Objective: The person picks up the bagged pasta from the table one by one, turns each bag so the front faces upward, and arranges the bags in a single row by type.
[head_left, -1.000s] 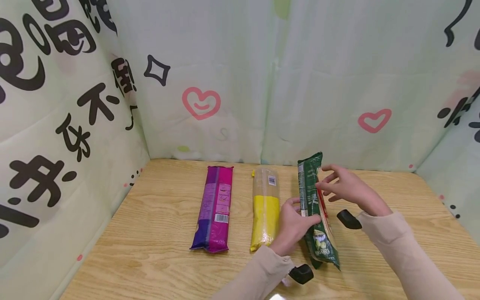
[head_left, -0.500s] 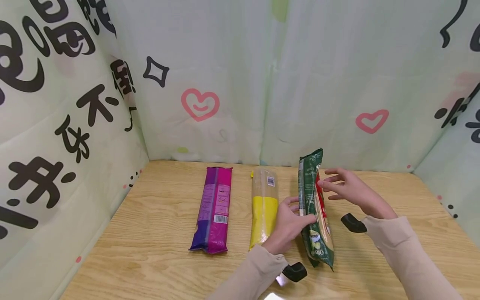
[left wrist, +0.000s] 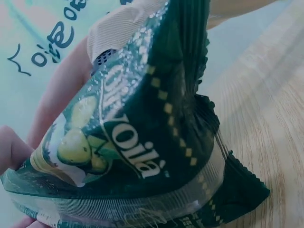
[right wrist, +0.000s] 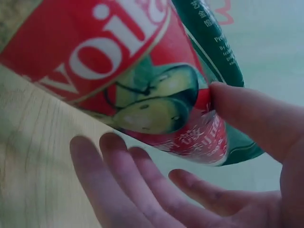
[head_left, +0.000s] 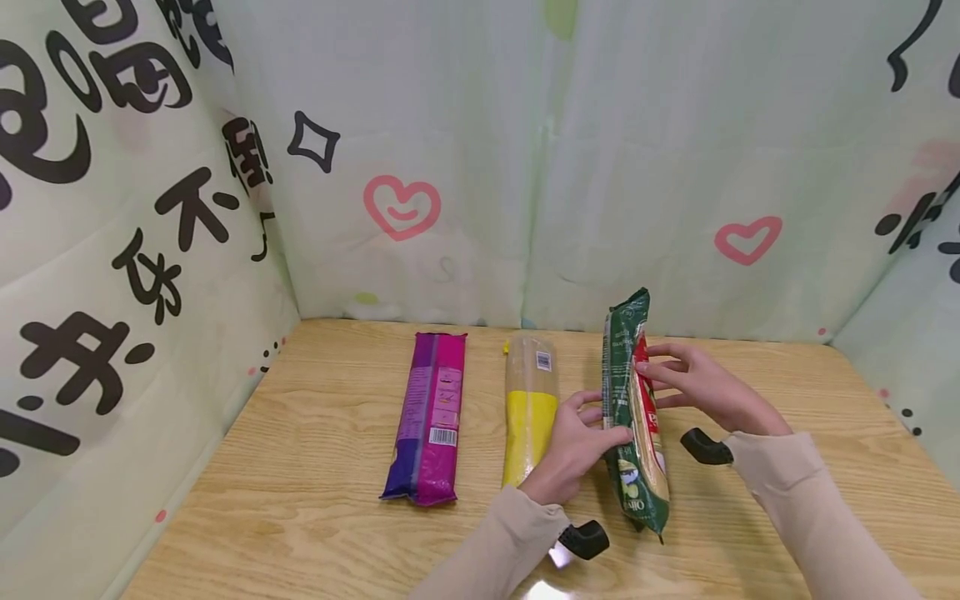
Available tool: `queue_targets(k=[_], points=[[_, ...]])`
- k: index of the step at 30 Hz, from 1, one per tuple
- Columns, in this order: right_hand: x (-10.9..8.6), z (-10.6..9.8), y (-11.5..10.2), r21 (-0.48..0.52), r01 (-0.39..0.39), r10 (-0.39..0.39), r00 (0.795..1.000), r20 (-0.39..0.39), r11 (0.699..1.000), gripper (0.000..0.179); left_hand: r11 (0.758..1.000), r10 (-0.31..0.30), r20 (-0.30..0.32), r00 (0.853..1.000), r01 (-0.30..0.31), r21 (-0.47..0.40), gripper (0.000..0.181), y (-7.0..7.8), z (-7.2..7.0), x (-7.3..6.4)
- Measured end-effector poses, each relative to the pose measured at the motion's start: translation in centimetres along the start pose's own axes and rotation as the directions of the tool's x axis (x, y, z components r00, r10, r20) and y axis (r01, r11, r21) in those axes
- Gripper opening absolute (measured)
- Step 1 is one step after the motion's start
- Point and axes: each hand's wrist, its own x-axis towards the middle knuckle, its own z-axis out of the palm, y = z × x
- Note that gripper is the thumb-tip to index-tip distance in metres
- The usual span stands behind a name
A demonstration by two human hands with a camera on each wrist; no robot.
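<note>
A long green pasta packet (head_left: 619,400) with a red and clear front stands tilted on its side between both hands. My left hand (head_left: 577,446) grips its lower left part, thumb across the near face and fingers behind. The right hand (head_left: 708,387) is at the upper right edge. In the right wrist view its thumb (right wrist: 251,114) touches the red label, while the fingers (right wrist: 128,175) stretch out below, apart from the packet. In the left wrist view the packet's crimped end (left wrist: 204,114) hangs close to the wood; whether it touches cannot be told.
Left of the green packet lies a yellow packet (head_left: 528,425) with a clear top, partly behind the left hand. Farther left is a purple and pink packet (head_left: 427,417). The wooden table (head_left: 315,467) ends at printed curtains (head_left: 480,167) behind and at both sides.
The green packet has turned so more of its red front shows, and its top has risen slightly. My right hand has moved in closer, its thumb now against the packet.
</note>
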Motion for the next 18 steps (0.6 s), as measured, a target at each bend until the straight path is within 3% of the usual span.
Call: queue_targets(k=[7,18], points=[[0.32,-0.05,0.53,0.066,-0.010,0.007,0.999,0.039,0.998,0.072,1.000,-0.014,0.023,1.000,0.015,-0.015,0.052,-0.37,0.01,0.20],[0.59,-0.26,0.87,0.142,-0.060,0.062,0.998,-0.008,0.988,0.077,1.000,-0.007,0.067,0.998,0.008,-0.008,0.052,-0.33,-0.21,0.37]])
